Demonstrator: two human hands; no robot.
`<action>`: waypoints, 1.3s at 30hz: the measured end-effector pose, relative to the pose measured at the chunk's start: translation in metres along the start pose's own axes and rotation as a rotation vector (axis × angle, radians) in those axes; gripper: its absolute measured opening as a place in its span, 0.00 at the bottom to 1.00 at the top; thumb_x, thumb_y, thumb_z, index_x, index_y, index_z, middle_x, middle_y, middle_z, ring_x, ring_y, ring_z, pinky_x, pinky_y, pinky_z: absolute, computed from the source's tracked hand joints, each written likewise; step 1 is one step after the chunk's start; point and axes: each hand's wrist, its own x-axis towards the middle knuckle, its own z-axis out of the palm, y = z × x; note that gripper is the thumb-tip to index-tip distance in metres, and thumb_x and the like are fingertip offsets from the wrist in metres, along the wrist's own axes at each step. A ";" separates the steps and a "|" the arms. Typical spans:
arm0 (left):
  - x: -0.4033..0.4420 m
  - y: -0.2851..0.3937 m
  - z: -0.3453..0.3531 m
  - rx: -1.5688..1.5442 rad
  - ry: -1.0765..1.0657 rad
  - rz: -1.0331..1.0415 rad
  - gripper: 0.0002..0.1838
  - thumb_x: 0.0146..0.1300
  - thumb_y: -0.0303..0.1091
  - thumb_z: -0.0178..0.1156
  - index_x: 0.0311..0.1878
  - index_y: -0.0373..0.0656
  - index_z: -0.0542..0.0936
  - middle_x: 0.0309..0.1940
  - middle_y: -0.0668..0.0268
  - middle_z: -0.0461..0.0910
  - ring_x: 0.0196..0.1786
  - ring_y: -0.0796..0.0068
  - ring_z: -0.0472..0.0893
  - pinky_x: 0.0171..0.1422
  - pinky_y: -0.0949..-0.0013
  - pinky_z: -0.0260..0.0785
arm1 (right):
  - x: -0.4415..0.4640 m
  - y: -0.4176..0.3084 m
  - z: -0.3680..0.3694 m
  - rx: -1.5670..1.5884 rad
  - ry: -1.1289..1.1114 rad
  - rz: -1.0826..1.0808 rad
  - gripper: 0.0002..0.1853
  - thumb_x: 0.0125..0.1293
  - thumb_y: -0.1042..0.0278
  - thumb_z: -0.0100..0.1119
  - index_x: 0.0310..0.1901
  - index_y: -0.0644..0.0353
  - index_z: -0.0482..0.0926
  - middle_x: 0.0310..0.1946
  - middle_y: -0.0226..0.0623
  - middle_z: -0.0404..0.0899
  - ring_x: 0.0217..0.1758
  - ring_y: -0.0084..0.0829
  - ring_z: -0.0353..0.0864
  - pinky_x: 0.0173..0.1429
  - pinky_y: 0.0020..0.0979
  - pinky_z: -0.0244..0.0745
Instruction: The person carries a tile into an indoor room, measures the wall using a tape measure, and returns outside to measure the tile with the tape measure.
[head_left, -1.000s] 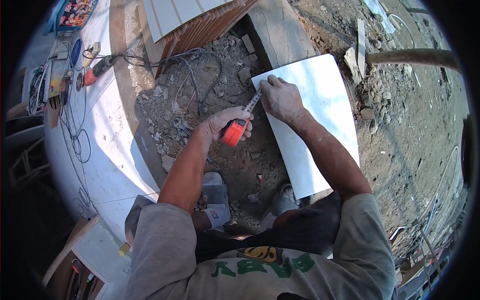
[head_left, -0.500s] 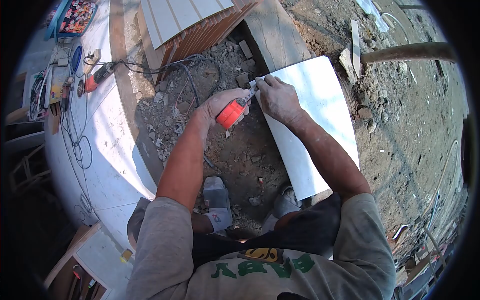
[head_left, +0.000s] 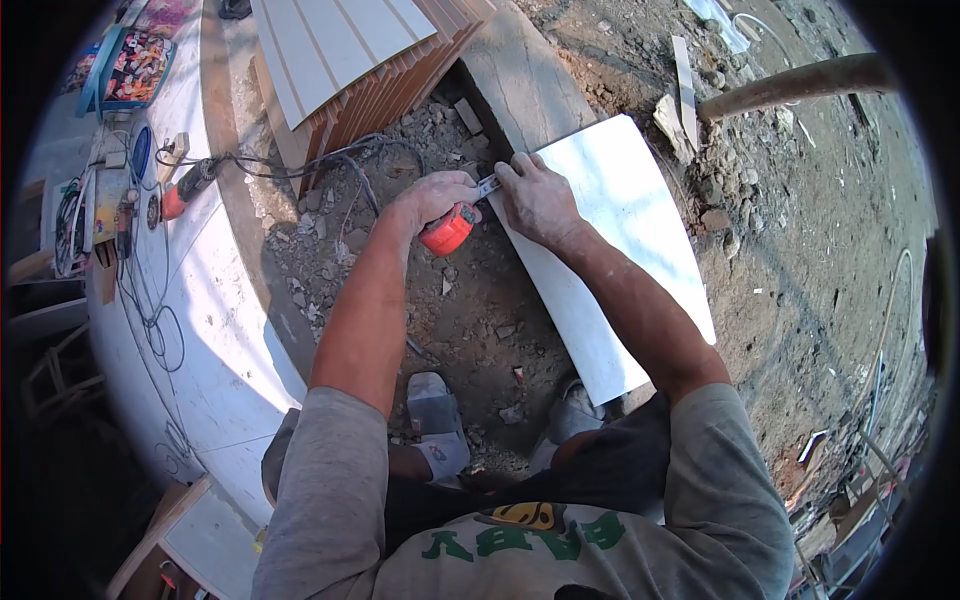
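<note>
An orange-red tape measure (head_left: 446,232) hangs at my left hand (head_left: 436,197), which is closed around it near the panel's left edge. A short length of its blade (head_left: 488,186) stretches across to my right hand (head_left: 540,203). That hand is closed, its fingers pinching the blade's end at the upper left corner of a white rectangular panel (head_left: 625,240). The panel leans on a concrete block (head_left: 525,70), and my right forearm passes over it. Part of the blade is hidden by my fingers.
Left of the panel stands a stack of boards or tiles (head_left: 345,50). A red power tool (head_left: 186,190) with its cable lies on a white surface (head_left: 215,320). Rubble (head_left: 325,215) covers the ground around my feet. A wooden pole (head_left: 800,88) lies at upper right.
The tape measure has turned in my left hand, which now covers its top more. Both hands sit slightly farther left in view, as the whole scene has shifted with the camera.
</note>
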 end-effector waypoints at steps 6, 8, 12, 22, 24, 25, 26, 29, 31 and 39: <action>0.000 -0.001 0.000 -0.061 0.000 0.021 0.08 0.62 0.36 0.56 0.39 0.42 0.75 0.31 0.67 0.76 0.35 0.74 0.81 0.37 0.71 0.72 | 0.001 -0.002 0.002 0.007 -0.009 -0.017 0.12 0.56 0.65 0.56 0.39 0.62 0.71 0.36 0.40 0.70 0.46 0.40 0.74 0.44 0.37 0.75; 0.001 -0.001 0.000 -0.072 -0.009 0.012 0.08 0.62 0.36 0.56 0.39 0.42 0.75 0.31 0.67 0.75 0.35 0.73 0.81 0.37 0.71 0.72 | 0.000 -0.001 0.003 0.003 0.009 -0.028 0.12 0.57 0.65 0.56 0.40 0.62 0.72 0.36 0.40 0.70 0.46 0.39 0.74 0.44 0.37 0.75; 0.002 0.002 0.002 -0.014 0.005 -0.009 0.08 0.62 0.35 0.56 0.39 0.42 0.75 0.31 0.67 0.75 0.36 0.72 0.81 0.37 0.70 0.72 | 0.000 0.000 0.005 -0.005 0.034 -0.040 0.14 0.57 0.64 0.55 0.42 0.62 0.72 0.36 0.40 0.70 0.46 0.39 0.74 0.44 0.37 0.75; 0.003 0.006 0.003 0.020 0.017 -0.018 0.08 0.61 0.35 0.55 0.39 0.40 0.75 0.31 0.65 0.77 0.35 0.73 0.81 0.38 0.70 0.72 | 0.003 -0.001 0.006 -0.015 -0.004 0.009 0.10 0.58 0.64 0.54 0.38 0.59 0.70 0.35 0.39 0.70 0.44 0.39 0.75 0.43 0.37 0.75; 0.006 0.002 0.002 0.039 0.026 -0.002 0.09 0.61 0.35 0.55 0.39 0.40 0.75 0.31 0.64 0.78 0.35 0.73 0.80 0.38 0.70 0.72 | 0.001 0.000 0.006 -0.008 -0.032 -0.002 0.10 0.57 0.65 0.54 0.38 0.57 0.70 0.34 0.39 0.70 0.43 0.39 0.75 0.42 0.37 0.75; 0.008 0.000 0.002 0.059 0.034 0.013 0.09 0.61 0.35 0.55 0.39 0.40 0.75 0.31 0.63 0.79 0.34 0.74 0.80 0.38 0.70 0.72 | 0.000 0.000 0.006 -0.009 -0.033 -0.003 0.10 0.57 0.65 0.54 0.38 0.57 0.70 0.34 0.39 0.70 0.43 0.39 0.75 0.42 0.37 0.75; 0.006 0.002 0.002 0.057 0.033 0.012 0.09 0.61 0.35 0.55 0.39 0.40 0.75 0.31 0.63 0.79 0.34 0.74 0.80 0.38 0.70 0.72 | 0.000 0.000 0.006 0.003 -0.020 -0.013 0.09 0.57 0.65 0.55 0.38 0.57 0.71 0.34 0.39 0.70 0.42 0.39 0.75 0.41 0.37 0.75; 0.002 0.002 0.002 0.078 0.024 0.033 0.09 0.61 0.36 0.55 0.39 0.41 0.75 0.30 0.64 0.79 0.32 0.75 0.79 0.37 0.71 0.71 | -0.002 0.001 0.007 0.018 0.005 -0.031 0.08 0.56 0.66 0.55 0.36 0.56 0.72 0.33 0.39 0.70 0.41 0.39 0.75 0.41 0.37 0.75; 0.004 -0.002 0.000 0.052 0.014 0.044 0.09 0.61 0.36 0.55 0.39 0.41 0.76 0.30 0.64 0.79 0.31 0.76 0.78 0.37 0.71 0.71 | -0.001 0.001 0.007 0.017 0.020 -0.042 0.07 0.55 0.67 0.56 0.36 0.56 0.72 0.33 0.38 0.70 0.41 0.39 0.75 0.40 0.37 0.75; 0.007 -0.002 0.003 0.081 0.044 0.082 0.09 0.61 0.37 0.55 0.38 0.41 0.76 0.30 0.65 0.79 0.31 0.77 0.78 0.36 0.71 0.71 | 0.000 0.002 0.004 0.041 0.043 -0.011 0.07 0.54 0.68 0.56 0.35 0.56 0.73 0.32 0.39 0.71 0.40 0.39 0.75 0.40 0.37 0.76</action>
